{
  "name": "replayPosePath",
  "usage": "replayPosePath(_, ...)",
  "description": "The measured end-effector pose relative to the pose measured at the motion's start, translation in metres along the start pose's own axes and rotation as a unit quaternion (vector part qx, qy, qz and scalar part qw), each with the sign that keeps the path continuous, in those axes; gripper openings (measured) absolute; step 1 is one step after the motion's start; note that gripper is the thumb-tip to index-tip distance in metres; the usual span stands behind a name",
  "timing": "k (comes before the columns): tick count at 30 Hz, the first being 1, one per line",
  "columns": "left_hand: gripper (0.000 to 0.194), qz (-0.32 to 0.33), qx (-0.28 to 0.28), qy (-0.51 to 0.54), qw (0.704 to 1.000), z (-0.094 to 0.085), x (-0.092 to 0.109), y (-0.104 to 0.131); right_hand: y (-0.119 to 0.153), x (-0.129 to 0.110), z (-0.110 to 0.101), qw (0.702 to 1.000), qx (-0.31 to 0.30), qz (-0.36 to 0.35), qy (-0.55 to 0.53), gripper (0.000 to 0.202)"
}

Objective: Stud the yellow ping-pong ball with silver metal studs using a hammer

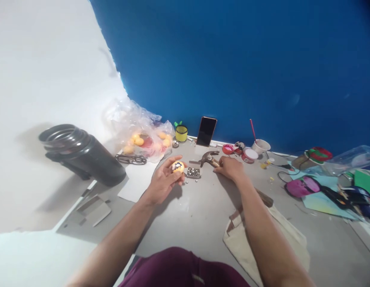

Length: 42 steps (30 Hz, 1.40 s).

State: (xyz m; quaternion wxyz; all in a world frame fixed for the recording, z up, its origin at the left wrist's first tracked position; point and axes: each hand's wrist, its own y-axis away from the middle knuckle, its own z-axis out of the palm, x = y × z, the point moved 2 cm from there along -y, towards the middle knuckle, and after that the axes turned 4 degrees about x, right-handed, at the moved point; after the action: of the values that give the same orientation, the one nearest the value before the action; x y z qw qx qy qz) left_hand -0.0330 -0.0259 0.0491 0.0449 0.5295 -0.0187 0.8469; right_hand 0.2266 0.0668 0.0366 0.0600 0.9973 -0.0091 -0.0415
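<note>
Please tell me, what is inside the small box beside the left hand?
Many shiny silver pieces are inside the small box; anything underneath them is covered.

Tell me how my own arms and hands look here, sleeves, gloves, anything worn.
The left forearm and right forearm are bare, with no sleeves showing. The left hand and right hand wear no gloves, and no watch or bracelet shows. A plum-coloured garment shows at the bottom of the view.

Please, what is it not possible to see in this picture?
All in the head view:
Ball: underside, hidden by the left hand.
Hammer: part of handle, hidden by the right hand.
Beads: too small to count.
Cloth: partly hidden by the right forearm.
Green sheet: cut off by right edge.
</note>
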Motion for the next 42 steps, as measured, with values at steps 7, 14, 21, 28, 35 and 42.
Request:
replayPosePath(7, 0.036, 0.003, 0.037, -0.008, 0.999, -0.003, -0.004, -0.004, -0.009, 0.012, 0.001, 0.995, 0.026, -0.030, -0.095, 0.020)
replayPosePath(14, 0.049, -0.004, 0.080, -0.006, 0.997, -0.006, -0.001, -0.006, 0.034, 0.003, -0.068, 0.916, 0.253, -0.163, -0.265, 0.021)
replayPosePath(21, 0.038, 0.019, 0.035, -0.048, 0.998, -0.007, -0.005, -0.006, 0.068, -0.051, -0.057, 0.879, 0.286, -0.280, -0.258, 0.018)
replayPosePath(28, 0.043, 0.018, 0.063, -0.032, 0.997, -0.007, -0.004, -0.006, 0.074, -0.048, -0.066, 0.874, 0.344, -0.269, -0.214, 0.023)
replayPosePath(35, 0.039, 0.050, 0.096, -0.154, 0.982, -0.004, 0.004, -0.003, 0.075, -0.050, -0.067, 0.902, 0.284, -0.283, -0.162, 0.031)
replayPosePath(42, 0.041, 0.045, 0.131, -0.242, 0.960, -0.006, 0.002, -0.003, 0.073, -0.048, -0.064, 0.905, 0.256, -0.296, -0.165, 0.029)
